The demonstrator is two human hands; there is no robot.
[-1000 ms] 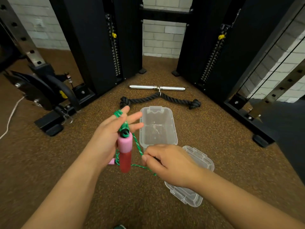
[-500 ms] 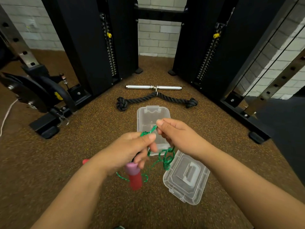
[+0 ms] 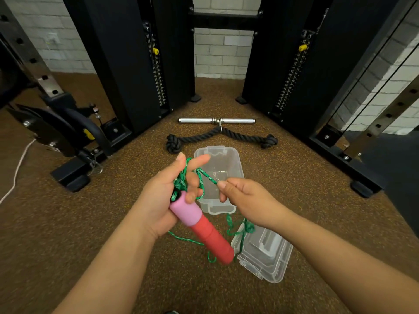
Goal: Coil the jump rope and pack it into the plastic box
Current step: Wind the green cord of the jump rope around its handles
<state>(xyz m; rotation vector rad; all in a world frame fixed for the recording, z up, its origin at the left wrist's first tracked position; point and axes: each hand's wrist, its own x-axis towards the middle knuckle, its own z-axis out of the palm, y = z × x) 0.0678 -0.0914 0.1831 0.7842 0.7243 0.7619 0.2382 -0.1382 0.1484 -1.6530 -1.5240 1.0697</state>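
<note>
Green braided cord is the thing that matters from the head camera: the jump rope [image 3: 181,184] is bunched in loops over the fingers of the left hand [image 3: 158,205], which also grips the pink-and-red handle [image 3: 201,227] against its palm. That handle's long axis runs from the hand down and to the right, its red end pointing near, toward the viewer, over the floor [image 3: 90,234]. The index finger and thumb stand straight up with cord hooked between them, so this grip is closed on the handle but spread at the top as a winding post. From there a taut strand runs right to the right hand [image 3: 244,198], whose thumb and forefinger pinch it narrowly, just beside the left fingers. Below the right hand the loose remainder hangs and tangles down onto the clear lid [image 3: 267,261], which lies near and to the right. The plastic box [image 3: 231,159] sits open on the floor directly beyond both hands, on the far side, with the left hand's fingers overlapping its left wall in view. My judgement is that the coming wrap turns on the strand lying to the right of the left-hand post, so the right hand is the one to carry it around. The second handle is not visible.
</note>
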